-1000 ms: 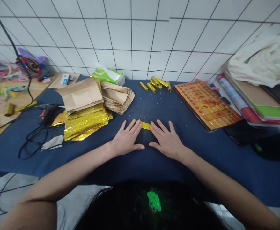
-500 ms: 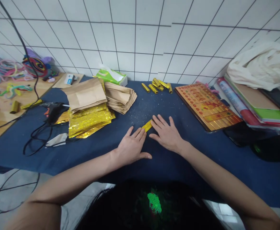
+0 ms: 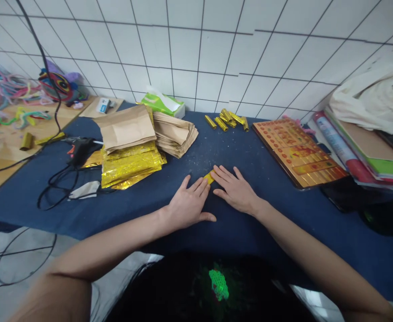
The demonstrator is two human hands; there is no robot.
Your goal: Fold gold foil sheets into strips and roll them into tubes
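Observation:
Beneath the fingertips of both hands a small gold paper roll (image 3: 209,178) lies on the blue tablecloth (image 3: 143,210). My left hand (image 3: 190,202) rests flat over its near left end, fingers stretched and thumb out to the side. My right hand (image 3: 234,188) lies with spread fingers over its other end. Only the middle of the roll shows between them. Further back, several finished-looking gold rolls (image 3: 228,118) sit in a small heap near the wall. To the left is a stack of gold foil sheets (image 3: 132,165) with brown paper (image 3: 126,127) on top.
A black glue gun (image 3: 80,150) with its cord lies left of the foil. Behind stands a green tissue pack (image 3: 159,103). On the right are a gold decorated box (image 3: 300,152), books (image 3: 374,152) and a white cloth bag (image 3: 374,96). Colourful pipe cleaners (image 3: 11,89) cover the far left.
The right hand's fingers have come slightly closer to the left hand, so less of the gold roll shows. The whole view has shifted a little as the head turned.

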